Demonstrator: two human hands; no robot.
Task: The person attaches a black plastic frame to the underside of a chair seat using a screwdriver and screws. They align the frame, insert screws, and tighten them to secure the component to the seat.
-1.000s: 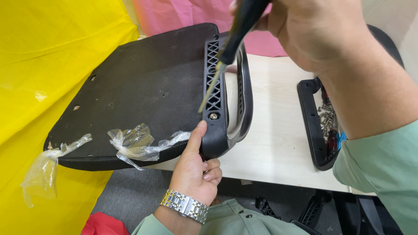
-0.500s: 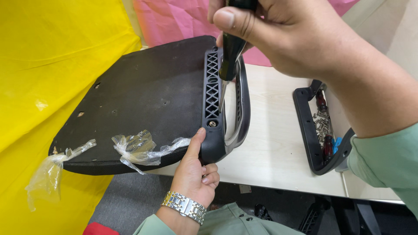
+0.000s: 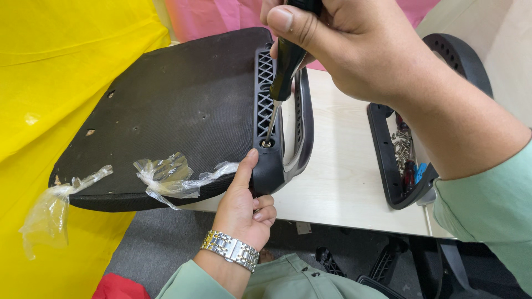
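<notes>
Screwdriver in right hand, armrest steadied

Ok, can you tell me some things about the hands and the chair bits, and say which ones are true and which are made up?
1. The right hand holds a screwdriver with its tip at a screw in the black armrest. True.
2. The left hand lies flat on the table. False: it grips the near end of the armrest, thumb up along it.
3. A metal watch sits on the left wrist. True.
4. The seat base is white. False: it is black, with scraps of clear plastic stuck to its edge.
5. Loose screws lie inside a second black part on the table. True.
</notes>
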